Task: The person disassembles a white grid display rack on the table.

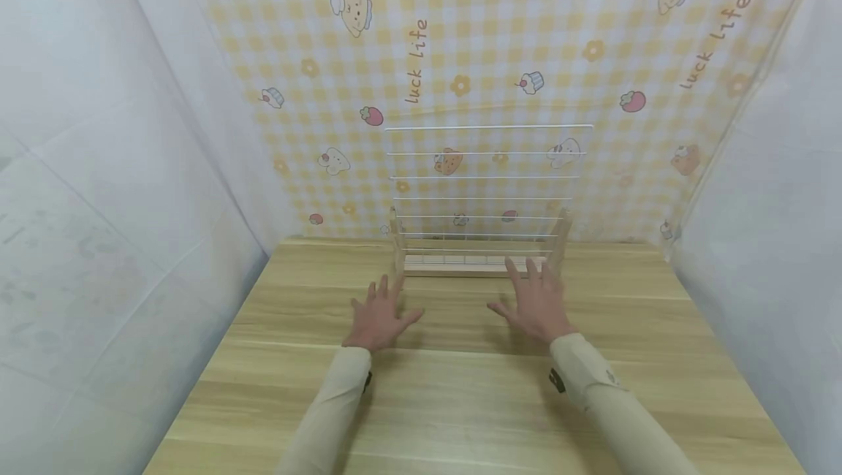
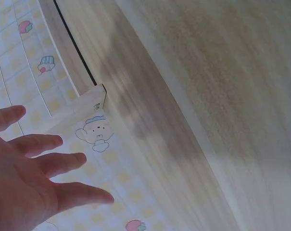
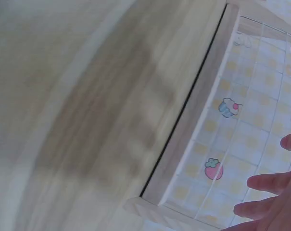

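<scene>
A rack with a pale wooden base bar (image 1: 473, 272), wooden side posts (image 1: 561, 237) and thin white wires (image 1: 487, 177) stands upright at the back of the wooden table. My left hand (image 1: 380, 318) is held over the table in front of the rack's left post, fingers spread, holding nothing. On the other side my right hand (image 1: 536, 307) reaches toward the right post, its fingers spread as well and its fingertips overlapping the base bar in the head view. The left wrist view shows the left hand (image 2: 25, 187) beside the rack's corner (image 2: 99, 94). In the right wrist view, fingers (image 3: 272, 182) overlap the wires.
The wood-grain table (image 1: 454, 402) runs back to a yellow checked cloth (image 1: 500, 36) printed with strawberries, cupcakes and cartoon animals. White sheets hang as walls on the left (image 1: 99, 204) and right (image 1: 770, 226). Both hands cast shadows on the table.
</scene>
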`<state>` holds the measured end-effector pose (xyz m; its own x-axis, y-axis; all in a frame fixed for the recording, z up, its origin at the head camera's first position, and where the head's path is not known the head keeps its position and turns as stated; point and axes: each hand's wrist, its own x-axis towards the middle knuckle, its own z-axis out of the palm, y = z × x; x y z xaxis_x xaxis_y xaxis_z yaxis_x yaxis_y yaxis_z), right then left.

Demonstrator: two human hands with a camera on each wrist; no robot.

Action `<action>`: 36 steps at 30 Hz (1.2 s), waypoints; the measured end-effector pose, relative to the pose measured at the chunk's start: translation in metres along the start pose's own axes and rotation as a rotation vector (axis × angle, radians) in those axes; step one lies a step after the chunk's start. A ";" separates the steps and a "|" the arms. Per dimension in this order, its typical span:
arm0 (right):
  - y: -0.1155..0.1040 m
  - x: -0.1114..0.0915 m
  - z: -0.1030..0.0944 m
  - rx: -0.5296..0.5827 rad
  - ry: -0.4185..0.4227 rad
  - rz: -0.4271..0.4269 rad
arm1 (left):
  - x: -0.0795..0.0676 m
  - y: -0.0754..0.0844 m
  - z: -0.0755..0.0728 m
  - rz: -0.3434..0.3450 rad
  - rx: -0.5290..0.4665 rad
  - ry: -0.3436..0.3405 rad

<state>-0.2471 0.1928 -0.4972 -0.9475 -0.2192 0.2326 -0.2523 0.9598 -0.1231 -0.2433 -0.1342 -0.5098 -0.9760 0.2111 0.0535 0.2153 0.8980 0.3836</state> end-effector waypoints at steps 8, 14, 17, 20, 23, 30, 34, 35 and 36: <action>-0.005 0.018 -0.016 0.074 0.119 -0.040 | 0.009 -0.005 -0.007 -0.032 -0.328 0.045; -0.010 0.037 -0.033 0.096 0.240 -0.053 | 0.027 -0.007 -0.017 -0.008 -0.446 0.130; -0.011 0.046 -0.040 0.121 0.289 -0.060 | 0.037 -0.006 -0.023 -0.019 -0.575 0.145; -0.013 0.055 -0.048 0.140 0.336 -0.062 | 0.045 -0.005 -0.030 -0.041 -0.725 0.155; -0.015 0.063 -0.056 0.160 0.363 -0.048 | 0.053 -0.002 -0.038 -0.060 -0.804 0.169; -0.020 0.083 -0.075 0.189 0.429 0.000 | 0.073 0.004 -0.055 -0.066 -0.804 0.189; -0.024 0.091 -0.081 0.239 0.434 0.035 | 0.084 0.010 -0.062 -0.047 -0.799 0.200; -0.025 0.093 -0.083 0.248 0.429 0.050 | 0.087 0.011 -0.063 -0.043 -0.796 0.199; -0.026 0.096 -0.084 0.255 0.427 0.060 | 0.089 0.012 -0.065 -0.038 -0.798 0.196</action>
<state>-0.3151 0.1618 -0.3908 -0.8104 -0.0224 0.5855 -0.2902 0.8835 -0.3678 -0.3300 -0.1295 -0.4408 -0.9862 0.0486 0.1584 0.1654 0.3430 0.9247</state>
